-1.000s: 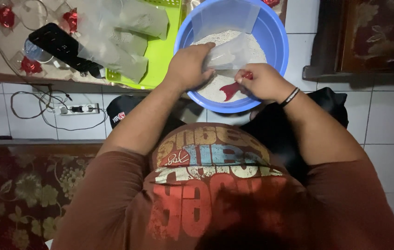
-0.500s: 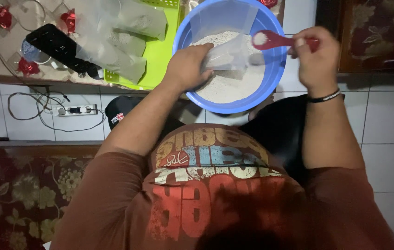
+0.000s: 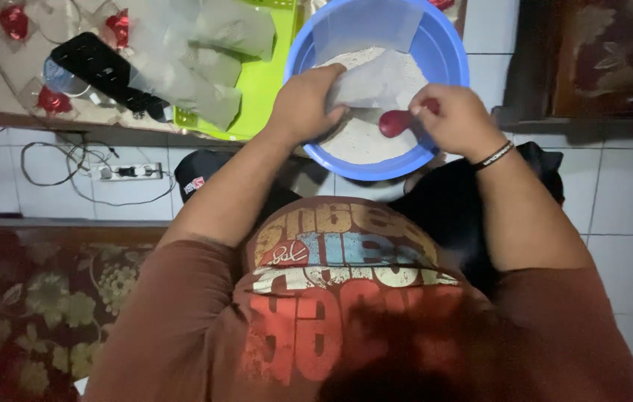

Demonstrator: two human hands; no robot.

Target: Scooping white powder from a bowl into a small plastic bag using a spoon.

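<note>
1. Clear plastic bag (image 3: 376, 82) sits over the blue basin (image 3: 450, 52) of white powder (image 3: 361, 138), its mouth pinched by the closed left hand (image 3: 305, 100).
2. Right hand (image 3: 456, 119) grips a red scoop (image 3: 395, 121); keeping it low at the bag mouth should limit spills.
3. Filled bags (image 3: 205, 67) on the green tray (image 3: 261, 85) lie far left, near a black remote (image 3: 100, 71).

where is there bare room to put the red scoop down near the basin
Bare white floor tiles lie right of the blue basin. Left is crowded: the green tray carries filled bags, then a black remote. The basin holds powder.
</note>
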